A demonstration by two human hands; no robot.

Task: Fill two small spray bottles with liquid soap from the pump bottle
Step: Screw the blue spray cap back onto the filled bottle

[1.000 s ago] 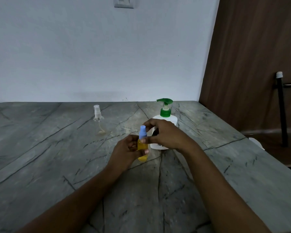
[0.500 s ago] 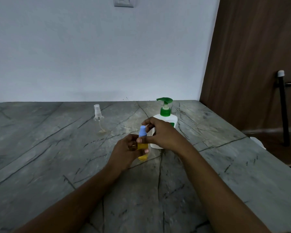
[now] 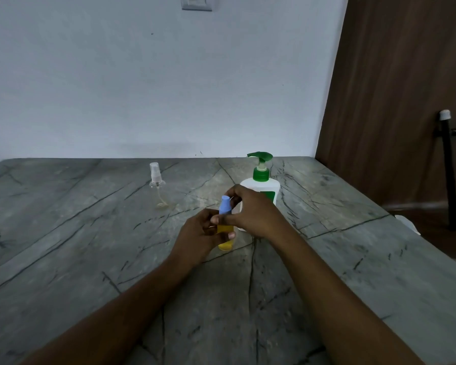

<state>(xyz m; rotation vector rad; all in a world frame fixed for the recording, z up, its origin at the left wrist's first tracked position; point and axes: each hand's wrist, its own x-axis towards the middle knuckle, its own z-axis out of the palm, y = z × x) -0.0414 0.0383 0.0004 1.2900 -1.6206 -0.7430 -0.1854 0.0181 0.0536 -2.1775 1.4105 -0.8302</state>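
Fingers [image 3: 231,235] of the left hand [image 3: 198,233] were curled round the small yellow spray bottle [image 3: 225,242], gripping its body, with one fingertip showing on the bottle's right side. The bottle stood upright near the middle of the grey veined table [image 3: 90,259], its base at or just above the stone; I cannot tell which. It looked full of yellow liquid.

The right hand [image 3: 256,212] came in from the right and pinched the bottle's blue spray cap [image 3: 224,206], thumb on the near side and forefinger bent over the far side, the other fingers loosely curled behind. The cap sat on the bottle's neck, tilted slightly left.

Just beyond the right hand stood the white pump bottle [image 3: 263,187], partly hidden by the knuckles, its green pump head [image 3: 260,164] raised with the spout pointing left. Well apart, to the far left of the hands, a clear spray bottle [image 3: 157,188] stood upright with its clear cap on and its dip tube visible inside; it appeared to hold no liquid.

Behind the table rose a pale wall [image 3: 142,88] with a switch plate [image 3: 196,2] at the top edge. On the right a brown wooden panel [image 3: 392,101] stood, and a black post [image 3: 449,175] with a white tip.
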